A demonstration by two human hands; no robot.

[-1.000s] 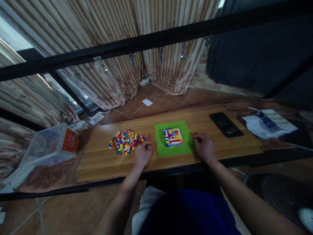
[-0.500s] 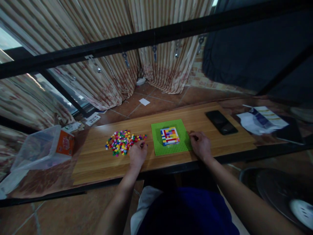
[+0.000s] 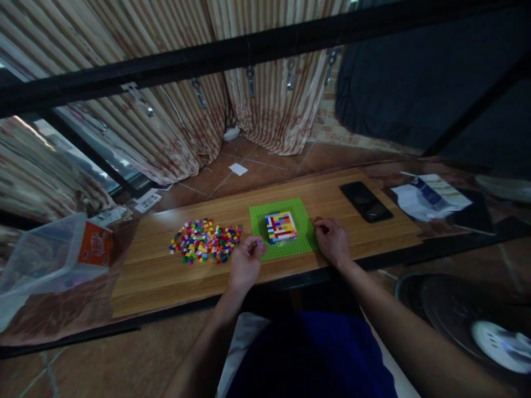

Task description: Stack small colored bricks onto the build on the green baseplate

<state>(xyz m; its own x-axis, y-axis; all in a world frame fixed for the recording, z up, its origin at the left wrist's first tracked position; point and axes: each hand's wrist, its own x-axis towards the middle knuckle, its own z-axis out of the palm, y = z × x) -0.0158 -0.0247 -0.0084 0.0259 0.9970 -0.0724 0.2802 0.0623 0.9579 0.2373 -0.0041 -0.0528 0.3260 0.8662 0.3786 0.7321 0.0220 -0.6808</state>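
Note:
My left hand (image 3: 246,261) pinches a small purple brick (image 3: 259,242) at the left front edge of the green baseplate (image 3: 307,226). A low block of multicoloured bricks (image 3: 281,226) is built up on the baseplate, in white, yellow, red, orange, purple and blue. My right hand (image 3: 332,241) rests by the baseplate's right edge with its fingers curled in. Whether anything is inside those fingers is hidden. Left of my left hand lies a loose pile of small coloured bricks (image 3: 205,241) on the wooden board (image 3: 174,287).
A black phone (image 3: 366,202) lies on the board's right side. Beyond it are a crumpled paper wrapper (image 3: 431,199) and a dark flat object (image 3: 475,213). A clear plastic bin (image 3: 50,254) with an orange label stands at the left. A dark rail (image 3: 232,55) crosses above.
My left hand has moved right, from the brick pile to the baseplate's edge, with the purple brick in its fingertips. My right hand stays beside the baseplate. The view has shifted slightly.

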